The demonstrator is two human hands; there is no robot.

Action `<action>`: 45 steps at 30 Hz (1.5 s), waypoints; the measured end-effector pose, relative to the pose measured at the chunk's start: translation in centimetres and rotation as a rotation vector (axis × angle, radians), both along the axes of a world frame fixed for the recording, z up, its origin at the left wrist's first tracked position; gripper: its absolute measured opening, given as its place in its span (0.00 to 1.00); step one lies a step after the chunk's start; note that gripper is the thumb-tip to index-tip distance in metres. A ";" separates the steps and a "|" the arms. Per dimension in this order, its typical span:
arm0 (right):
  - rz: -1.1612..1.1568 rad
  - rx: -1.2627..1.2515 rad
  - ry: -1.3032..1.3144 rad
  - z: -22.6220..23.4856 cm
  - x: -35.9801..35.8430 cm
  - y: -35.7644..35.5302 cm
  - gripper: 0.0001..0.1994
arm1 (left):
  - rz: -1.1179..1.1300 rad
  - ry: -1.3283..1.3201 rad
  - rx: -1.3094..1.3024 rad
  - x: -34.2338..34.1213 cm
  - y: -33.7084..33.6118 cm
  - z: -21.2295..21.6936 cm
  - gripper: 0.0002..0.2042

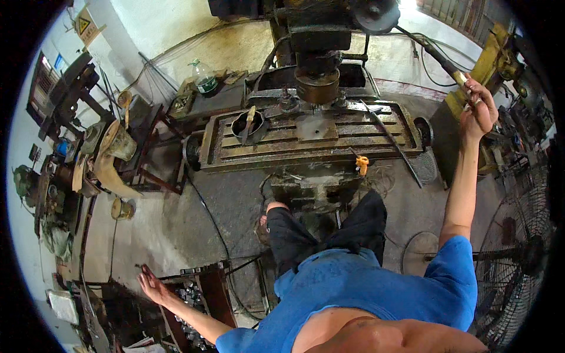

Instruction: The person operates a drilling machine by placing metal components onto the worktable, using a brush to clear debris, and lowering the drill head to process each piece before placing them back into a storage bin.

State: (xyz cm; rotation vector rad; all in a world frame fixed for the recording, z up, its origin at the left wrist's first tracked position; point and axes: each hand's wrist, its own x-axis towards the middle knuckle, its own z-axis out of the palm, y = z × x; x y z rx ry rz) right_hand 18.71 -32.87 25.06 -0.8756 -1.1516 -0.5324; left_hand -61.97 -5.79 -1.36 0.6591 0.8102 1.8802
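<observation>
Drill-press feed lever point(438, 56): long, stiff steel, judged heavy; gripped at its pale tip by clenched right hand point(478, 109). Left hand point(152, 286) spread, released.

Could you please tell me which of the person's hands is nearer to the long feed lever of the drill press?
Right. The right hand is raised and grips the end of the long lever. The left hand is far away, low at the person's left side, over a crate of small metal parts.

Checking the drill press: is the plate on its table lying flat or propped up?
Flat: the plate lies level on the slotted table, under the spindle.
</observation>
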 end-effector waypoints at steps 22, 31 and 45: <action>-0.434 -0.025 -0.141 -0.8 -2.3 -3.1 0.14 | -0.545 -0.548 -0.014 28.0 9.3 3.4 0.17; 0.396 -1.156 1.225 -33.8 -5.1 5.6 0.10 | -0.458 0.999 -0.165 25.0 9.4 -2.3 0.13; 0.131 -0.984 0.364 -22.9 -6.8 5.5 0.20 | -0.400 0.676 -0.273 19.2 7.3 -0.7 0.18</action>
